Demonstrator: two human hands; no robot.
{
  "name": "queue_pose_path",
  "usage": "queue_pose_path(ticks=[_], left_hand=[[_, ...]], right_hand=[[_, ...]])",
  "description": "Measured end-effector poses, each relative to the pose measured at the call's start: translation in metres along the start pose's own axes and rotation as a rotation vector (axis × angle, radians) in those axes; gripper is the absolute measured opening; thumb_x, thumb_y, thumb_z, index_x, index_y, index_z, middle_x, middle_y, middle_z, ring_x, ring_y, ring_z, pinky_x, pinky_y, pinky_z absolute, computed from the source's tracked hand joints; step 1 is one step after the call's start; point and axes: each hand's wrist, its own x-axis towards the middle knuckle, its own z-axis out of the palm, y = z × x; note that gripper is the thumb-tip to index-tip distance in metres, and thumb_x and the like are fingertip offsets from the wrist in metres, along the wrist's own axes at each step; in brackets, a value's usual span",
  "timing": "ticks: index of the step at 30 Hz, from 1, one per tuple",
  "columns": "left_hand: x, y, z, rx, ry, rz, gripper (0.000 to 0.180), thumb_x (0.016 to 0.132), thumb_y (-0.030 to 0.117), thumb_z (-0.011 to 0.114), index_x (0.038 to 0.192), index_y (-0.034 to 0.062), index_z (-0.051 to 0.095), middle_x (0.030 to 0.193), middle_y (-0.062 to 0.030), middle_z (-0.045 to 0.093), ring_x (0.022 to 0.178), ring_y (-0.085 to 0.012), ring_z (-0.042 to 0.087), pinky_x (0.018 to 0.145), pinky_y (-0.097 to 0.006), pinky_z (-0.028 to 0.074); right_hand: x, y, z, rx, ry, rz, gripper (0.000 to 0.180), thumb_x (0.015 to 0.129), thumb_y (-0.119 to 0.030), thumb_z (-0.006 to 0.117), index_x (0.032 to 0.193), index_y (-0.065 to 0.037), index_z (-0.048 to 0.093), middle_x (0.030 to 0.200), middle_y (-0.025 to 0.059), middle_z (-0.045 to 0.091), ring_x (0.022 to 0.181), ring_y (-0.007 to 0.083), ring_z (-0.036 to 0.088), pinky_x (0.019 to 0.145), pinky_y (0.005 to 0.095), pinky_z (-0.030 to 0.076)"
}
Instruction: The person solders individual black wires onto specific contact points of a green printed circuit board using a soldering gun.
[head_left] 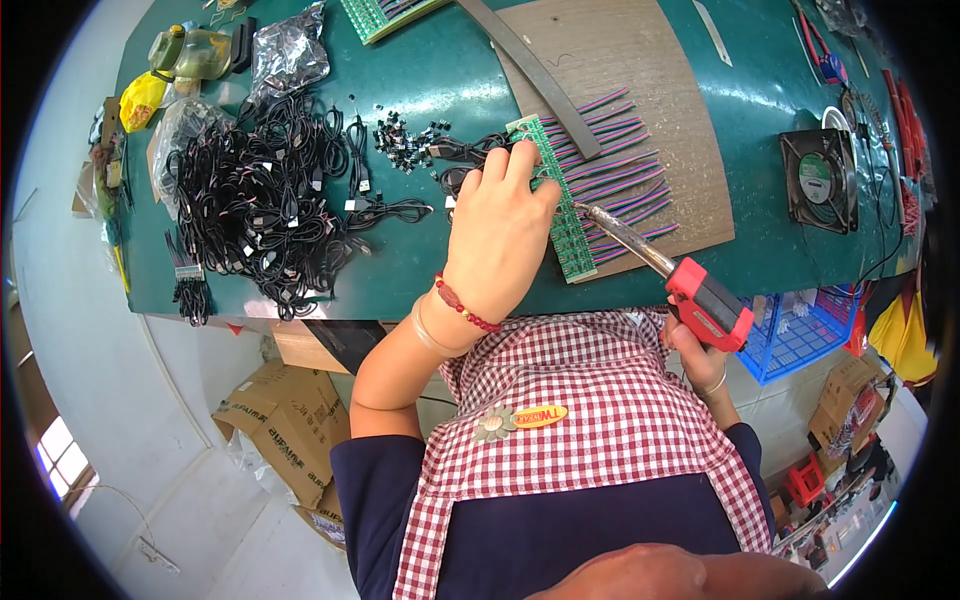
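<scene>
Green circuit board [572, 240] lies with its long axis pointing away from the person, on the tabletop [400, 280] just right of the nearer left hand [505, 225], whose curled fingers hide any grip, while the right hand's [695, 350] fingers clamp the soldering iron [690, 285].

Black fan [817, 180], blue basket [786, 348], cardboard box [288, 425], possibly a red stool [805, 482]

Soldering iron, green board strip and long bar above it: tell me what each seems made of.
Soldering iron: handle probably moulded plastic, red and black; shaft metal, by its silvery glints.
Green board strip: likely rigid circuit-board laminate, going by the green surface and pad rows.
Bar: dull grey-brown, possibly metal; wood can't be ruled out.
</scene>
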Motion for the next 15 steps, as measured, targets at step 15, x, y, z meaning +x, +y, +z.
queue_pose_path(ticks=[15], left_hand=[[0.0001,0.0039,-0.0034,0.011,-0.04,-0.031,0.007,0.07,0.009,0.064,0.075,0.0054,0.062,0.101,-0.0081,0.051,0.092,-0.0235,0.05,0.074,-0.034,0.043]], right_hand=[[0.0052,0.006,0.002,-0.105,-0.053,-0.093,0.035,0.087,-0.011,0.058,0.118,0.003,0.05,0.076,0.0076,0.054,0.063,0.0136,0.05,0.059,0.0286,0.042]])
